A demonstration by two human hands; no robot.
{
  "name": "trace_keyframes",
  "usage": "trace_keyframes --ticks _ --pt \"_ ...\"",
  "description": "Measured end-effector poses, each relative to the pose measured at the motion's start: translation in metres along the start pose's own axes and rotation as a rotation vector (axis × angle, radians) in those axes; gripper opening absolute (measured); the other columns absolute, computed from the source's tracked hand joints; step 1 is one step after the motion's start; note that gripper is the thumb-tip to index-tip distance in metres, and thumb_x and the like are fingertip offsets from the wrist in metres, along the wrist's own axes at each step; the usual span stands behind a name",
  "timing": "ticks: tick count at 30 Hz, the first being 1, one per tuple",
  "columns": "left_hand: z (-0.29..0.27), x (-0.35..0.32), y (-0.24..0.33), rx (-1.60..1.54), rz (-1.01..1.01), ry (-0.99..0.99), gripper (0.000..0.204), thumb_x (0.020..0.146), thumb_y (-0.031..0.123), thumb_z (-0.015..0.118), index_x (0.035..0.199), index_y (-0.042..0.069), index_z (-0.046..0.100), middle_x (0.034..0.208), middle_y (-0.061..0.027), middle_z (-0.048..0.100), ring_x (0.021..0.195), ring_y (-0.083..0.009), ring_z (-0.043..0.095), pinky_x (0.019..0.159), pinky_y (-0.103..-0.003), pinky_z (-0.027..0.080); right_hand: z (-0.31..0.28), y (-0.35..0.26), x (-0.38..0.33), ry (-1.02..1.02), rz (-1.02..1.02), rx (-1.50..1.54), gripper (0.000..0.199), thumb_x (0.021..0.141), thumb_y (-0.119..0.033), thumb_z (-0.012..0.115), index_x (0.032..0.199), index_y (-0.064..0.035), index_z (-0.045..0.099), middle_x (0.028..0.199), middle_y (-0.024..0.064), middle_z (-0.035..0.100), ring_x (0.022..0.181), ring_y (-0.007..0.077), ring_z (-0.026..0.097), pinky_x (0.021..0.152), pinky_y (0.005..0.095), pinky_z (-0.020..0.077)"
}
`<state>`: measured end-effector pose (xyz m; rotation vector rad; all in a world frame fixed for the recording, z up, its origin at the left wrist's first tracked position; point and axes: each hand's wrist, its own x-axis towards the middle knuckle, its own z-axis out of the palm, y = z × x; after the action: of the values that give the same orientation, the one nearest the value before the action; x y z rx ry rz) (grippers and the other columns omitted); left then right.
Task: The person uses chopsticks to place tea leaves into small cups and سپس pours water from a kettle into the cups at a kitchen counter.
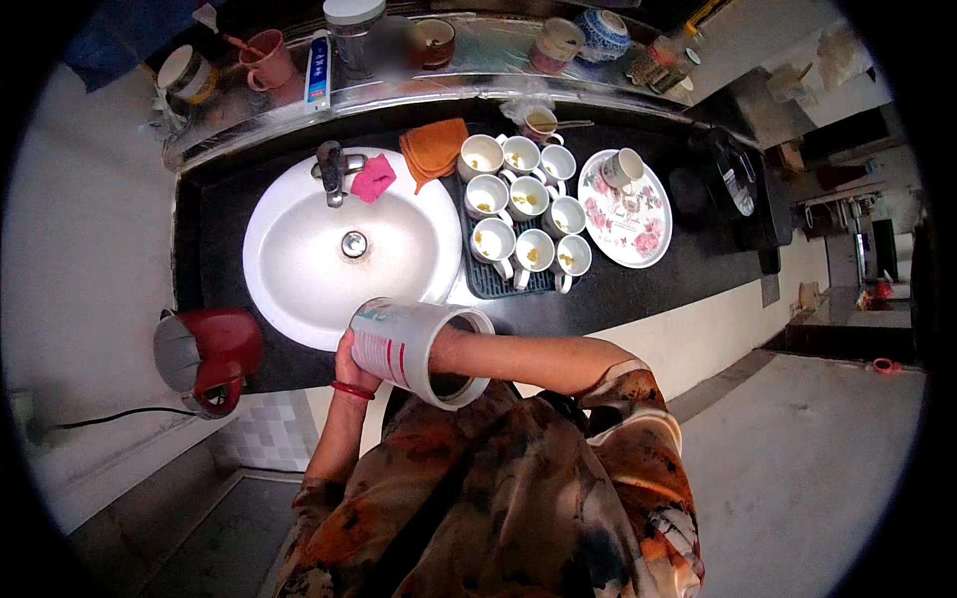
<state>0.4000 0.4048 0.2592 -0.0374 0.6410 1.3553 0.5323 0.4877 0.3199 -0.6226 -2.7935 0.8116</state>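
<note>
My left hand [351, 361] is wrapped round the base end of a large translucent plastic jar [394, 351] with red marks, tilted with its mouth to the right. Into that mouth reaches my right hand [447, 351]; its fingers are hidden inside the wall. Beyond the jar, several white mugs [486, 195] stand in rows on a black ribbed tray [488, 286], with small yellowish bits at their bottoms. One more mug [623, 168] rests on a round floral tray [646, 214] to the right.
A white sink [299, 239] with a tap [334, 171] and pink cloth [373, 178] lies left. An orange cloth [434, 149] is behind it. A red kettle [221, 351] sits at the left edge. Cups and jars line the back ledge [498, 88]. A cup [539, 124] holds a stick.
</note>
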Motion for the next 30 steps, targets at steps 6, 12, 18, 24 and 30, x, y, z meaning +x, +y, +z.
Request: trace_keyframes --ticks 6,12,18,24,30 --pt "0.005 0.006 -0.005 0.066 -0.042 -0.004 0.057 0.081 0.044 0.044 0.122 0.005 0.04 0.121 -0.0132 0.047 0.11 -0.0291 0.045 0.094 -0.042 0.035 0.008 0.015 -0.007 0.011 0.011 0.061 0.03 0.077 -0.025 0.046 0.102 -0.0097 0.05 0.106 0.0091 0.05 0.101 0.0228 0.047 0.088 0.0324 0.0347" --pt "0.006 0.011 -0.009 0.038 -0.095 0.091 0.056 0.081 0.043 0.044 0.122 0.005 0.041 0.119 -0.0134 0.048 0.108 -0.0292 0.046 0.093 -0.042 0.036 -0.005 0.014 -0.019 0.07 -0.028 -0.073 0.027 0.073 -0.024 0.05 0.096 -0.0096 0.054 0.102 0.0102 0.053 0.097 0.024 0.05 0.086 0.0335 0.0379" --pt "0.013 0.014 -0.011 0.061 -0.098 0.058 0.055 0.082 0.043 0.043 0.121 0.004 0.041 0.119 -0.013 0.049 0.108 -0.0289 0.046 0.093 -0.042 0.036 0.011 0.026 -0.023 0.007 0.057 0.077 0.026 0.072 -0.022 0.051 0.093 -0.0075 0.055 0.1 0.0123 0.054 0.094 0.0262 0.052 0.083 0.0352 0.0394" --pt "0.016 0.015 -0.015 0.038 -0.136 0.132 0.054 0.082 0.043 0.042 0.121 0.006 0.042 0.119 -0.0128 0.048 0.108 -0.0292 0.046 0.093 -0.042 0.036 0.016 0.031 -0.029 -0.006 0.089 0.132 0.025 0.071 -0.019 0.052 0.091 -0.0053 0.057 0.097 0.0144 0.056 0.091 0.0284 0.053 0.081 0.0369 0.0408" --pt "0.01 0.019 -0.015 0.028 -0.12 0.102 0.055 0.082 0.045 0.04 0.122 0.007 0.04 0.12 -0.0128 0.048 0.109 -0.0295 0.046 0.093 -0.043 0.036 0.032 0.054 -0.059 0.046 0.148 0.293 0.024 0.069 -0.017 0.053 0.088 -0.0031 0.059 0.095 0.0165 0.057 0.089 0.0306 0.055 0.079 0.0387 0.0423"
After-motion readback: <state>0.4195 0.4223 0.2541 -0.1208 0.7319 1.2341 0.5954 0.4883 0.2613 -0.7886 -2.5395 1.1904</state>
